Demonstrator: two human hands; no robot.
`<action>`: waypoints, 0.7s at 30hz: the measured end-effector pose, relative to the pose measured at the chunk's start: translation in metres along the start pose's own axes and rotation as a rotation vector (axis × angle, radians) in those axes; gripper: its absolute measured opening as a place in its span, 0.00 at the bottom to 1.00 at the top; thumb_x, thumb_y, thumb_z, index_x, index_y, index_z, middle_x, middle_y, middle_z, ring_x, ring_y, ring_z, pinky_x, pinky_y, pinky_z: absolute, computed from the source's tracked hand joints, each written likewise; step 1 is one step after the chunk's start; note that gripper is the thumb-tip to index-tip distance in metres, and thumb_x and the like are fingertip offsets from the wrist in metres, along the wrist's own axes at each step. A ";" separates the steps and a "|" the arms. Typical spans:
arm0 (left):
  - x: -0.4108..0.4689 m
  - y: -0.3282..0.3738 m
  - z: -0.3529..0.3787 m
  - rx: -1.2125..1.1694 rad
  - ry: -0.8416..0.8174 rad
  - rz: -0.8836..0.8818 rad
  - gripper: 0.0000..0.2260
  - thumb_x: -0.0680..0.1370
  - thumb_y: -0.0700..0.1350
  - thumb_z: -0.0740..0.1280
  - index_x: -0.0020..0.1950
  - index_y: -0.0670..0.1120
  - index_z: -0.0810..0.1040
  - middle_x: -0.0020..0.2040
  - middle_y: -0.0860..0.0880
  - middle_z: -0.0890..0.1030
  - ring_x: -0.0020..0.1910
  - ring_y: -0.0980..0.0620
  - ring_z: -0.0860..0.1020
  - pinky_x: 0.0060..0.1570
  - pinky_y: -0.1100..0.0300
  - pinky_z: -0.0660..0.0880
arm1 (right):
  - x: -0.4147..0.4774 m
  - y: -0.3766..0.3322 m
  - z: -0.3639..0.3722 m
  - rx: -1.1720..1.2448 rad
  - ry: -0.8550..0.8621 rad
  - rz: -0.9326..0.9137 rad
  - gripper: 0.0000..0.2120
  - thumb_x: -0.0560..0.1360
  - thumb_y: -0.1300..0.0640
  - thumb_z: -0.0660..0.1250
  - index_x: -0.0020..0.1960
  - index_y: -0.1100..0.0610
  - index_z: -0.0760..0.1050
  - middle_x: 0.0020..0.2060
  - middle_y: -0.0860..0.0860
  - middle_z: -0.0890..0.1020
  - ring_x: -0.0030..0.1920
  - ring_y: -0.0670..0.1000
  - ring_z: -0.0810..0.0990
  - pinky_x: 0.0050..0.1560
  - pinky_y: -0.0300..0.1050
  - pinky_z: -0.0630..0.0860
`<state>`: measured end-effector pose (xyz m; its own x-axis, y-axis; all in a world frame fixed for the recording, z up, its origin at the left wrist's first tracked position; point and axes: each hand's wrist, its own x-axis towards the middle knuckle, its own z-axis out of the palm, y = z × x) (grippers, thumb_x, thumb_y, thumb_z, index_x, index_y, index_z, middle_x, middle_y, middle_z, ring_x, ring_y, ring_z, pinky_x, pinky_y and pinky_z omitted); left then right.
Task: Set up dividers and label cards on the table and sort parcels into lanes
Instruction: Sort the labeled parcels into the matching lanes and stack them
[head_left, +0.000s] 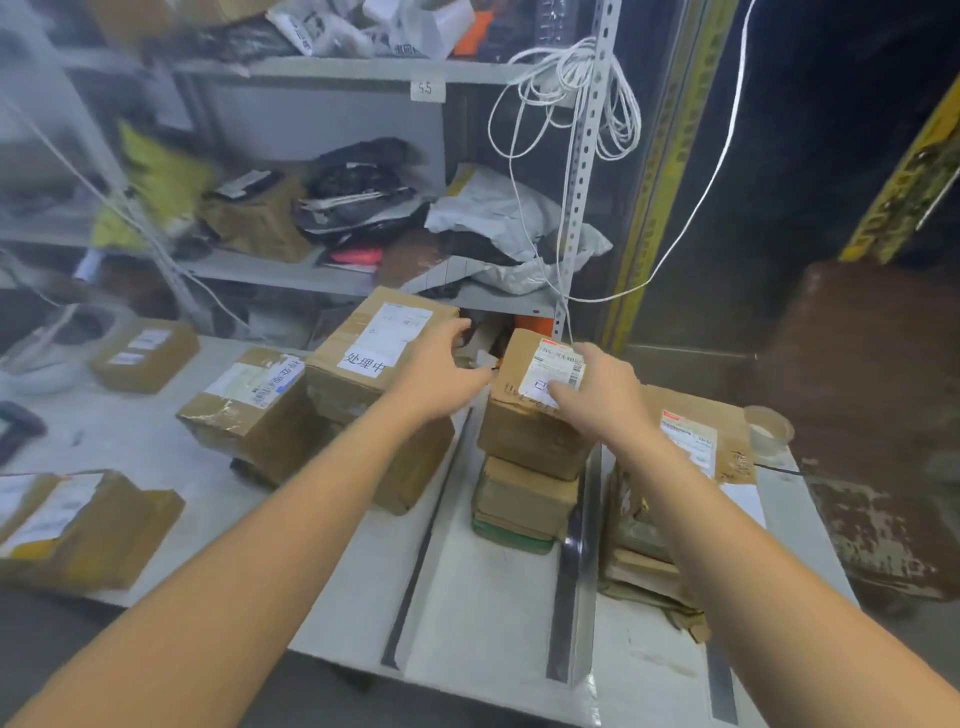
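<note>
A small cardboard parcel (530, 415) with a white shipping label tops a stack of flat parcels (524, 501) in the middle lane, between two dark divider strips (415, 551) (569, 582). My right hand (597, 397) lies on the parcel's top, thumb on the label and fingers curled over its far right edge. My left hand (441, 371) reaches in from the left with straight fingers at the parcel's upper left side. A white label card (363, 362) with printed characters sits on the large box (363, 395) in the left lane.
The right lane holds a pile of flat parcels (644, 551) under a labelled box (696, 436), with a tape roll (769, 423) beside it. More boxes (249, 410) (143, 353) (78, 525) stand on the white table (483, 613) at left. A cluttered shelf (332, 270) and hanging white cables (571, 104) lie behind.
</note>
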<state>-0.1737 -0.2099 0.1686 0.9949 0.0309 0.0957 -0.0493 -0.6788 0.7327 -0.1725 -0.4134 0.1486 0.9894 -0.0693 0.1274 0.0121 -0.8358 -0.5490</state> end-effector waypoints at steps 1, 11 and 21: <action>-0.004 0.001 -0.016 0.066 0.024 0.019 0.31 0.73 0.50 0.71 0.75 0.52 0.67 0.72 0.51 0.72 0.69 0.49 0.71 0.60 0.58 0.68 | -0.001 -0.011 0.001 0.001 0.001 -0.047 0.29 0.75 0.48 0.69 0.74 0.53 0.66 0.67 0.53 0.77 0.66 0.57 0.75 0.57 0.51 0.75; -0.056 -0.077 -0.178 0.649 0.219 -0.086 0.29 0.75 0.55 0.68 0.75 0.50 0.66 0.70 0.48 0.72 0.68 0.44 0.71 0.59 0.47 0.75 | -0.014 -0.158 0.047 -0.049 -0.040 -0.482 0.27 0.75 0.47 0.69 0.71 0.54 0.70 0.66 0.54 0.77 0.66 0.57 0.73 0.61 0.54 0.73; -0.092 -0.252 -0.338 0.817 0.197 -0.192 0.31 0.76 0.55 0.67 0.77 0.51 0.63 0.72 0.48 0.70 0.69 0.46 0.70 0.60 0.50 0.73 | -0.048 -0.340 0.177 -0.240 -0.169 -0.605 0.29 0.76 0.46 0.66 0.75 0.52 0.65 0.70 0.52 0.73 0.69 0.57 0.70 0.64 0.56 0.71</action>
<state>-0.2825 0.2062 0.2033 0.9424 0.2746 0.1908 0.2718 -0.9615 0.0413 -0.1982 -0.0297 0.1833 0.8276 0.5194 0.2129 0.5585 -0.7998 -0.2198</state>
